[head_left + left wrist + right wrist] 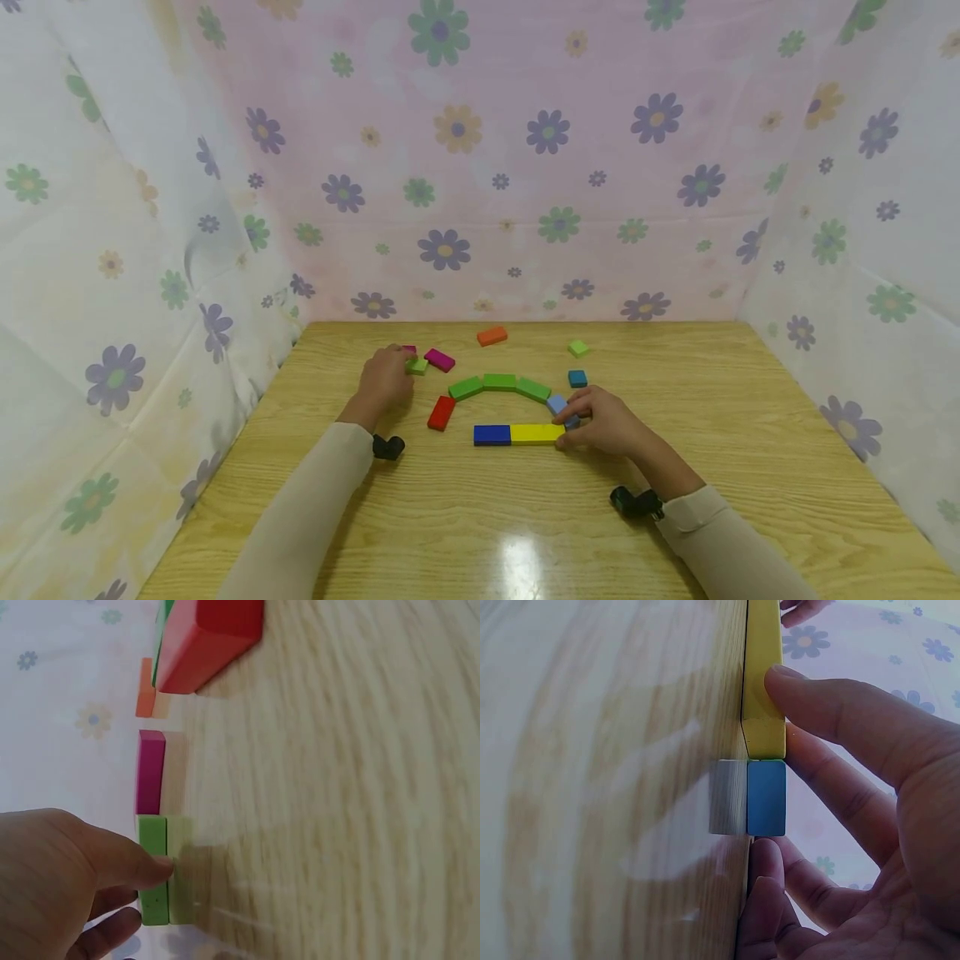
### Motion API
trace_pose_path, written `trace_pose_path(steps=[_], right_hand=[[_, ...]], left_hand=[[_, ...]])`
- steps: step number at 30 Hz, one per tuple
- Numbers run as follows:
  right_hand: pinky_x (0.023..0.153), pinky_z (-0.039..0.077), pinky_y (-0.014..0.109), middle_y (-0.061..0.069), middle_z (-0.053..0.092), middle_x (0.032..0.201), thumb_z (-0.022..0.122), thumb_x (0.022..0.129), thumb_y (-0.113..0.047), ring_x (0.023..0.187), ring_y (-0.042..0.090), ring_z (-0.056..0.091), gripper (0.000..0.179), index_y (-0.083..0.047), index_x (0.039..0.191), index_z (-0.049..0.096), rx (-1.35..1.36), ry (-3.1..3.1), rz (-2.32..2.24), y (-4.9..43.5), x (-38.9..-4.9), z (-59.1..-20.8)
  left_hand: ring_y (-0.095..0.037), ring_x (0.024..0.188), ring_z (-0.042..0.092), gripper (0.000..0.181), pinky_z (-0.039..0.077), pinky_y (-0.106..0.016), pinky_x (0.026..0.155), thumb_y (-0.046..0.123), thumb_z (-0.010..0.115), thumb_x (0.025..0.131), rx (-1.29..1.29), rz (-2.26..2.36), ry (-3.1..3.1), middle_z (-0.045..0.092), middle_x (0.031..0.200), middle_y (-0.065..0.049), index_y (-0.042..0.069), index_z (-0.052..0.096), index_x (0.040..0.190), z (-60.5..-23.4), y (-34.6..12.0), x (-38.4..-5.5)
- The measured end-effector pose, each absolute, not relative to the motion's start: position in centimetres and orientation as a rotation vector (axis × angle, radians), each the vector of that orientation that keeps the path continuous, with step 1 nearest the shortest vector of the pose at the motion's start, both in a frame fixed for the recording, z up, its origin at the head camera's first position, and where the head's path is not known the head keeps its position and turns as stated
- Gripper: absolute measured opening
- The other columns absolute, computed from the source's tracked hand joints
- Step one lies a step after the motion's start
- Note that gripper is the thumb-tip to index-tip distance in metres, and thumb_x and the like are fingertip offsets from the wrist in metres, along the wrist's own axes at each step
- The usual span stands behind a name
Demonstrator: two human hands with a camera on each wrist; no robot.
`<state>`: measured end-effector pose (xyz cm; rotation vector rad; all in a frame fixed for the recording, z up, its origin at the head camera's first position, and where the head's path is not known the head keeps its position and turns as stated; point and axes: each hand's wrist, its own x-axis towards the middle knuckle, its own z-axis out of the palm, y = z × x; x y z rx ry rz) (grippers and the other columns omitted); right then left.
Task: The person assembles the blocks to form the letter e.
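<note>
On the left, my left hand [384, 379] holds a light green block [154, 900], its thumb on the near face and its other fingers partly hidden behind. One magenta block [439, 360] lies just right of that hand, and another shows above the fingers. My right hand [607, 421] pinches the right end of a yellow block [534, 434], thumb on the near side. The yellow block lies end to end with a dark blue block [492, 435]. Light blue [557, 405] shows beside the right fingers, partly covered by them.
Three green blocks [499, 382] form an arch, with a red block [441, 412] slanting at its left end. Farther back on the wooden table [480, 508] are an orange block [492, 336], a small lime block [578, 348] and a teal block [577, 379]. Flowered cloth [495, 208] surrounds the table.
</note>
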<state>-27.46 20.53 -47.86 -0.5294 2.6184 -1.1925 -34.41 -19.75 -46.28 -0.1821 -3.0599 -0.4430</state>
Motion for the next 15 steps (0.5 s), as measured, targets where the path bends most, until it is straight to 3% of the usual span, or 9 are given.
trace_pose_path(steps=[8,15], right_hand=[[0.100,0.051,0.054,0.010,0.057,0.131,0.093,0.077,-0.029,0.117,0.030,0.057,0.029,-0.022,0.103,0.082,-0.534,2.627,-1.187,20.44,-27.51,-47.89],[0.099,0.052,0.054,0.011,0.057,0.132,0.092,0.078,-0.028,0.118,0.030,0.056,0.029,-0.021,0.104,0.082,-0.548,2.624,-1.190,20.43,-27.45,-47.94]], left_hand=[[-0.042,0.131,0.052,0.040,0.043,-0.058,0.110,0.011,0.067,0.093,-0.174,-0.437,-3.051,0.055,0.146,-0.018,0.012,0.069,0.133,-46.65,-20.09,-34.31],[-0.037,0.117,0.060,0.036,0.048,-0.055,0.102,0.020,0.076,0.091,-0.172,-0.394,-3.045,0.064,0.128,-0.014,0.010,0.072,0.125,-46.65,-20.25,-34.02]])
